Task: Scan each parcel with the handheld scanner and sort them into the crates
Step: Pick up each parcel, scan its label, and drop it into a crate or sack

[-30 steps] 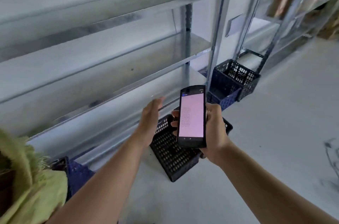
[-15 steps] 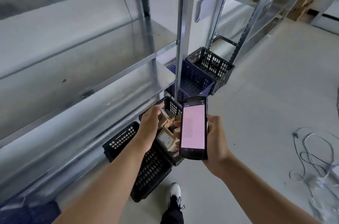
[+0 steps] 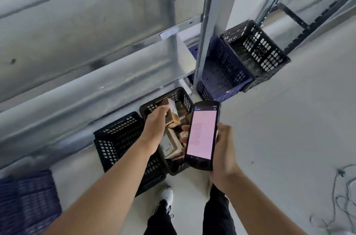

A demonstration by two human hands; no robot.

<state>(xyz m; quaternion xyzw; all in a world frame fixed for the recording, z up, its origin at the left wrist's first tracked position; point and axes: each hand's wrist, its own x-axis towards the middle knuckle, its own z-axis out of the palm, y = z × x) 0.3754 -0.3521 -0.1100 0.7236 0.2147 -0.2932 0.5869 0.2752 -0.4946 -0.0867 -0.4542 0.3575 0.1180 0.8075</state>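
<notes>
Five crates (image 3: 119, 138), one scanner (image 3: 202, 134)

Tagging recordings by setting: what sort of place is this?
Likely a warehouse or stockroom: bare metal shelving, plastic crates on a concrete floor, one crate of cardboard parcels, and a handheld scanner.

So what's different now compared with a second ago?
The person has walked along the grey metal shelving and now looks down. The left hand, open in the air earlier, has reached down to the brown cardboard parcels in the black plastic crate. The right hand still grips the black pink-screened handheld scanner.
</notes>
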